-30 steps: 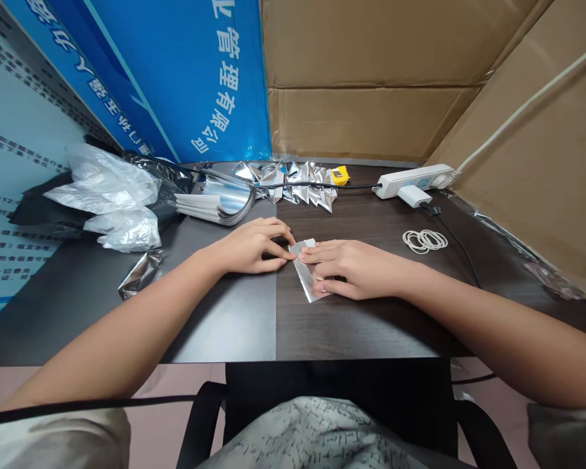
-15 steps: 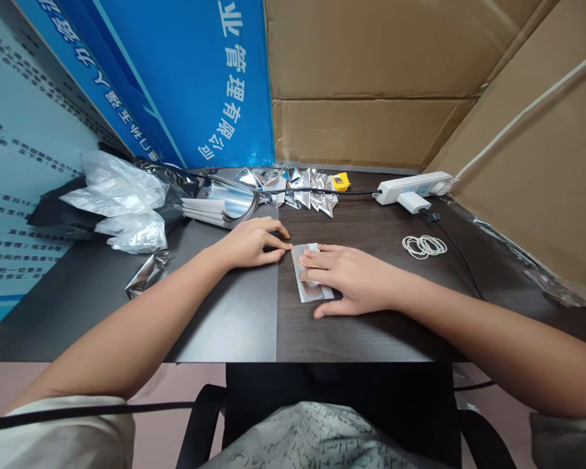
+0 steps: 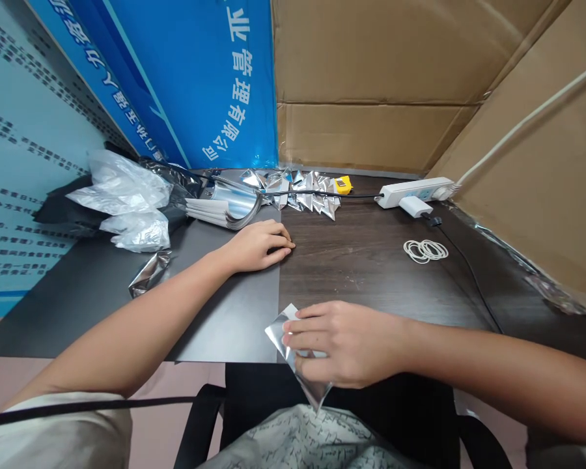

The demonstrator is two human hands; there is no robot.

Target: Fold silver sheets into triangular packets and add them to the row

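Observation:
My right hand [image 3: 344, 342] pinches a folded silver foil sheet [image 3: 300, 348] near the table's front edge, and one foil corner hangs down past the edge. My left hand [image 3: 256, 246] rests on the dark table [image 3: 371, 273] with its fingers curled and nothing in them. It lies beside the seam where a grey mat [image 3: 224, 306] meets the wood. The two hands are well apart.
Behind my left hand lie a curved stack of foil sheets [image 3: 227, 212] and a row of crumpled foil pieces [image 3: 307, 192]. Clear plastic bags [image 3: 127, 195] lie at the left. A power strip [image 3: 415, 193], rubber bands [image 3: 424, 251] and cardboard walls [image 3: 371, 85] are at the right.
My right hand has lifted the foil sheet off the table and drawn it toward me, to the front edge. My left hand has let go of the sheet and stays nearly in place.

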